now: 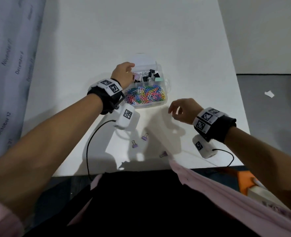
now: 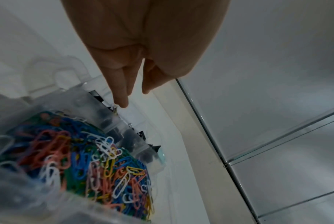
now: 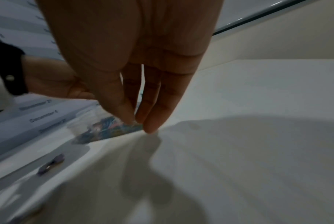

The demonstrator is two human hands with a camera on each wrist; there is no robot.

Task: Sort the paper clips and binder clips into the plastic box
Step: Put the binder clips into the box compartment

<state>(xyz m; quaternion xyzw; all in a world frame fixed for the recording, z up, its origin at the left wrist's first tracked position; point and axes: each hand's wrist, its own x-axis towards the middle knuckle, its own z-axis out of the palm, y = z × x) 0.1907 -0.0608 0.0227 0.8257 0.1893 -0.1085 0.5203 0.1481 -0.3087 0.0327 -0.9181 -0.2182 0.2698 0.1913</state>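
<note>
A clear plastic box (image 1: 165, 100) stands mid-table. Coloured paper clips (image 1: 145, 94) fill its near compartment, and black, pink and mint binder clips (image 1: 151, 75) lie in the far one. My left hand (image 1: 130, 72) hovers over the box's far left corner with straight fingers (image 2: 122, 97) pointing down above the binder clips (image 2: 129, 137), holding nothing. My right hand (image 1: 175, 108) hangs just right of the box front, fingers (image 3: 152, 115) relaxed and empty. Three purple binder clips (image 1: 144, 136) (image 1: 134, 144) (image 1: 163, 153) lie loose near the table's front edge.
The box's clear lid (image 1: 141, 59) lies just behind it. A white paper scrap (image 1: 269, 94) sits at the table's right edge. Printed sheeting (image 1: 4, 65) covers the left wall. Black wrist cables (image 1: 90, 142) trail over the front edge. An orange and white object (image 1: 249, 185) is on the floor.
</note>
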